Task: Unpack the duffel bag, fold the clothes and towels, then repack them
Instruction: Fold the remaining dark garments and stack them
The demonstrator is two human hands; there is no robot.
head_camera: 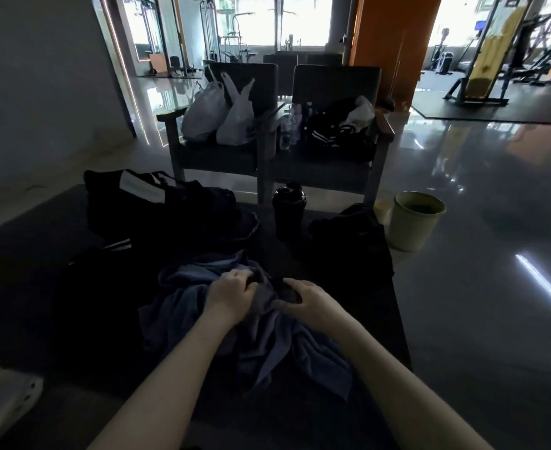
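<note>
The left hand [231, 293] and right hand [309, 303] each grip a fold of the crumpled blue-grey towel [267, 345] on the dark table [14, 254]. Behind lies the black duffel bag [144, 206], its contents too dark to tell. A lidded black shaker bottle [288, 211] stands to its right, and a pale green bin [413, 225] on the floor holds something dark.

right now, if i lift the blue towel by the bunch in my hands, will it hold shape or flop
Probably floppy: the blue towel lies in soft crumpled folds, so it should sag below the left hand and right hand. Likely light; it bunches readily where gripped. Its loose near corner may drag across the table.
</note>
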